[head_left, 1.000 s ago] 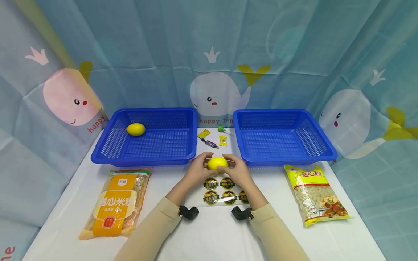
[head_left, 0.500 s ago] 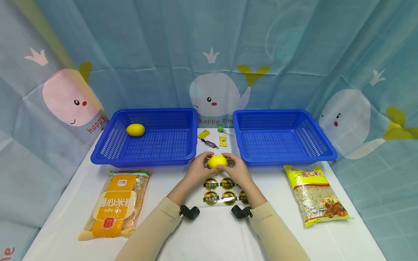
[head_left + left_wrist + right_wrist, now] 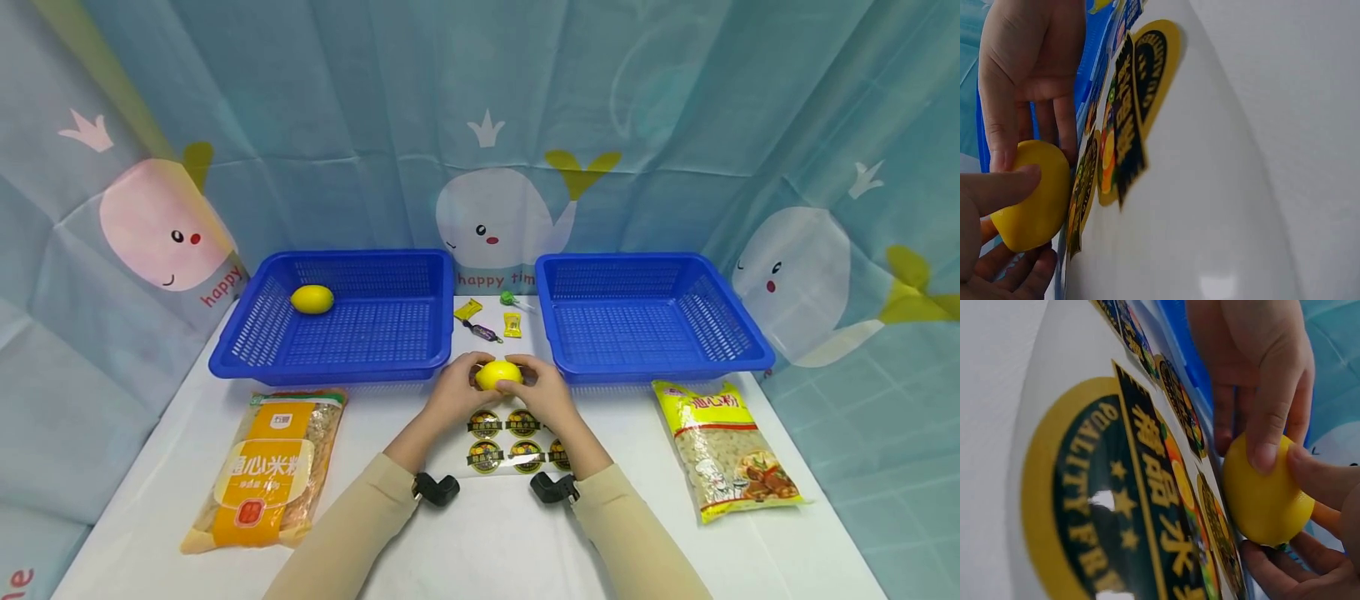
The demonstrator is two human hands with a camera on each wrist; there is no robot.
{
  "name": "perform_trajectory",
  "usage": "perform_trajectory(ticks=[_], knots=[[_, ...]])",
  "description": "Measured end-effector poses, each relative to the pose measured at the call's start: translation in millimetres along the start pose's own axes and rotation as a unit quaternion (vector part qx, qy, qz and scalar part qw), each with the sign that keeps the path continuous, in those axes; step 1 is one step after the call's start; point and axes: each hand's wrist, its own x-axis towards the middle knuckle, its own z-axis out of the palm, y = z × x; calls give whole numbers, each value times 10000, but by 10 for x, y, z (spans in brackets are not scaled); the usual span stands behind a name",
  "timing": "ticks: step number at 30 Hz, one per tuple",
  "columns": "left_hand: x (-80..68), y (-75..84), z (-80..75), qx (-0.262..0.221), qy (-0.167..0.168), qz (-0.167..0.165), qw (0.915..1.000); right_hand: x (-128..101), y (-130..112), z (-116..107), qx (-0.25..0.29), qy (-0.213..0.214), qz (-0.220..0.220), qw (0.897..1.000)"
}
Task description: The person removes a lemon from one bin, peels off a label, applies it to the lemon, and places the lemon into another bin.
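Between both hands, a yellow lemon point(image 3: 495, 375) is held over the far edge of a clear sheet of round black-and-gold stickers point(image 3: 485, 456). My left hand point(image 3: 454, 392) grips its left end, the thumb lying across the yellow skin in the left wrist view. From the other side my right hand point(image 3: 551, 398) pinches it, thumb in front and other fingers behind. The right wrist view shows both thumb tips pressing the lemon point(image 3: 1272, 500), with fingers curled underneath. The back of the fruit is hidden by the fingers.
A blue basket point(image 3: 330, 367) at the back left contains another lemon point(image 3: 312, 299). A second blue basket point(image 3: 660, 365) stands back right. Several wrapped candies point(image 3: 512, 324) lie between them. Pasta bags flank the arms, an orange one point(image 3: 262, 467) left and a yellow one point(image 3: 723, 450) right.
The lemon has turned and shifted very slightly between the fingers. Both hands stay in nearly the same place, still holding it.
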Motion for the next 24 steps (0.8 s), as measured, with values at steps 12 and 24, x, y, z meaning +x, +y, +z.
perform_trajectory(ticks=[12,24], knots=[[26,14,11,-21,58,-160,9999,33,27,11,318,58,0,9995],[-44,2,2,-139,-16,-233,9996,-40,-8,-4,272,74,-42,9996]])
